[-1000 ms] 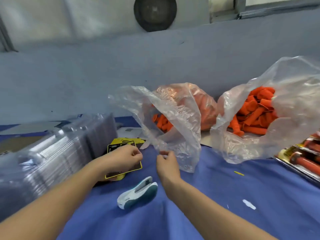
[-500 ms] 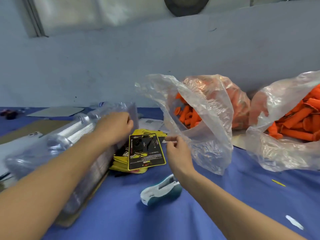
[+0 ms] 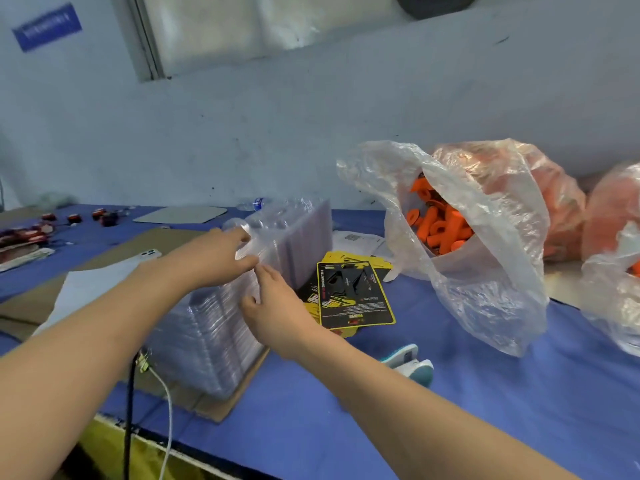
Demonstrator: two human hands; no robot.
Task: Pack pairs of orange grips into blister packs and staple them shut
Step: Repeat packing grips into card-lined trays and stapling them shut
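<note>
Head view: our left hand pinches the top of the clear plastic blister-pack stack, right hand pressing just below. Nesting may lift several together; orange tubular grips sit bagged well right.

Blister-pack stack, landmark.
- Right: printed cards against its base; open bag of orange grips beyond them, blocking.
- Front right: stapler near; bare blue cloth around it, passable.
- Front-left corner: cables trailing down.
- Left: phone, lying flat.
</note>
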